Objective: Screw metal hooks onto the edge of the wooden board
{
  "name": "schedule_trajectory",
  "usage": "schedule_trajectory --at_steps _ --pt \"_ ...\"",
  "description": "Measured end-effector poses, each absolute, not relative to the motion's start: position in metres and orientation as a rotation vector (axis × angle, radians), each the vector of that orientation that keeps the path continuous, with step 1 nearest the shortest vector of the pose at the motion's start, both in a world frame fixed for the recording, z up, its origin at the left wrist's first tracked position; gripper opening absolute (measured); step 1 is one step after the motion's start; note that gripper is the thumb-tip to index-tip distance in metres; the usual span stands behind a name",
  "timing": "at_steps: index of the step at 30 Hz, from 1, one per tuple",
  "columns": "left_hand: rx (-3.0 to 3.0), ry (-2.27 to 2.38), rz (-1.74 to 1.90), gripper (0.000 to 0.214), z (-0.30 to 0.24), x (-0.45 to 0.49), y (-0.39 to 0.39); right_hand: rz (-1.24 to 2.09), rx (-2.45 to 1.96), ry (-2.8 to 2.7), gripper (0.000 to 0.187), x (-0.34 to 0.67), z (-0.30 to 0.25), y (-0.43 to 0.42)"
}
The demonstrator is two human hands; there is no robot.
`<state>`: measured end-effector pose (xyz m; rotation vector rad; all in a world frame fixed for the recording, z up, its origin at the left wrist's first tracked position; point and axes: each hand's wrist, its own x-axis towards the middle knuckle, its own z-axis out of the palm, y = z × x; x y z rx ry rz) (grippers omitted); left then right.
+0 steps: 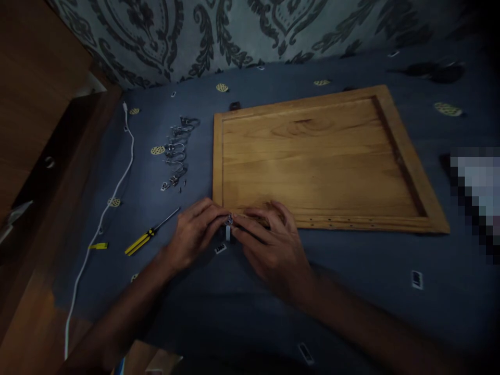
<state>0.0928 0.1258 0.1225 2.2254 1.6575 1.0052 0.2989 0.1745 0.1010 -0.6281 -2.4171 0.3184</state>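
Note:
A framed wooden panel (312,161) lies flat on a blue patterned bedsheet (371,271). Both of my hands meet at its near left corner. My left hand (195,229) and my right hand (269,239) pinch a small metal hook fitting (228,223) against the panel's front edge. The fingers of both hands are closed round the fitting. A row of small holes runs along that front edge to the right of my hands.
A pile of metal hooks and screws (177,151) lies left of the panel. A yellow-handled screwdriver (150,233) rests near my left hand. A white cable (113,203) runs down the left side beside wooden furniture (42,156). A blurred patch (476,192) sits at right.

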Motion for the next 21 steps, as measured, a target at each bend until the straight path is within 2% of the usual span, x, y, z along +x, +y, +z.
schedule_trajectory --at_steps 21 --pt "2.261 1.744 0.886 0.012 0.1216 0.0933 0.1245 0.335 -0.639 -2.369 0.025 0.2975 0.1008 0.1736"
